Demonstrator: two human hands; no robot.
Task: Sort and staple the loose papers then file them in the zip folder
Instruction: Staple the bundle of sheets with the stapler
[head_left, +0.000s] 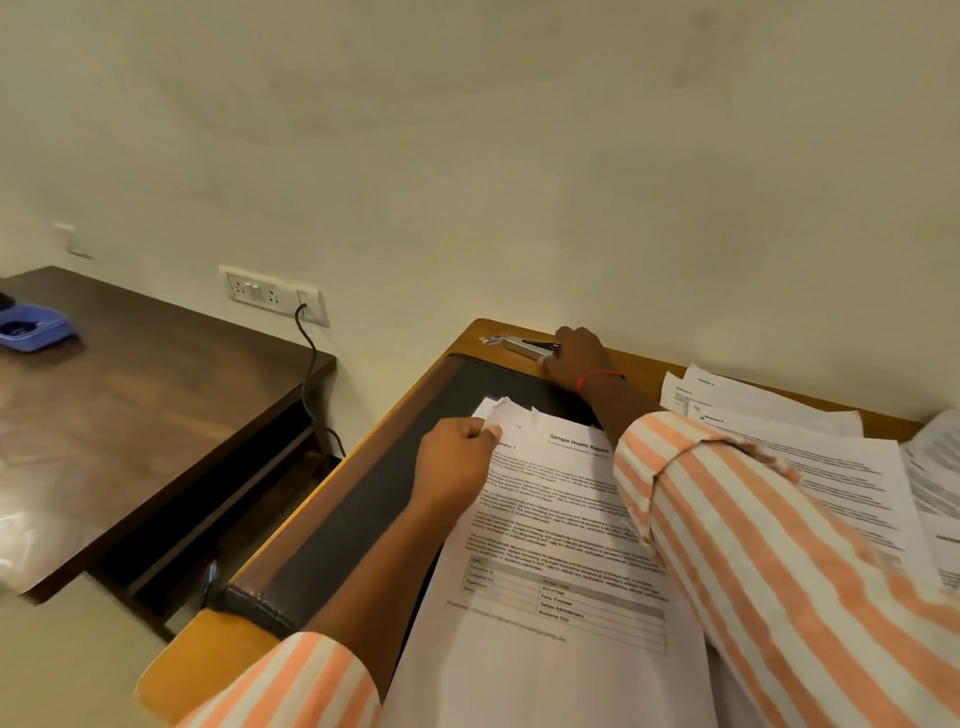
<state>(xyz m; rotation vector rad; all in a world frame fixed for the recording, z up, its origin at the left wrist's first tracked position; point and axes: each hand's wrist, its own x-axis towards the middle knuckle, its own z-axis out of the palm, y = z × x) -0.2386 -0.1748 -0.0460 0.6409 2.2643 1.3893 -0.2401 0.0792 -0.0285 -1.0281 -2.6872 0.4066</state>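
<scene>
Office: desk (467, 340) with mat (363, 499), printed papers (566, 519).

Head camera — close above the desk (208, 649), tilted down, facing the wall (519, 156).

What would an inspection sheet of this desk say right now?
Surface: wooden desk with black mat.
Job's things: paper stack, loose papers, stapler; zip folder not seen.
Clutter: blue tray on side table.
Grippers: left hand pinches the stack's corner; right hand grips the stapler.
Cables: black cable hangs from wall socket.
Surroundings: cream wall.
</scene>
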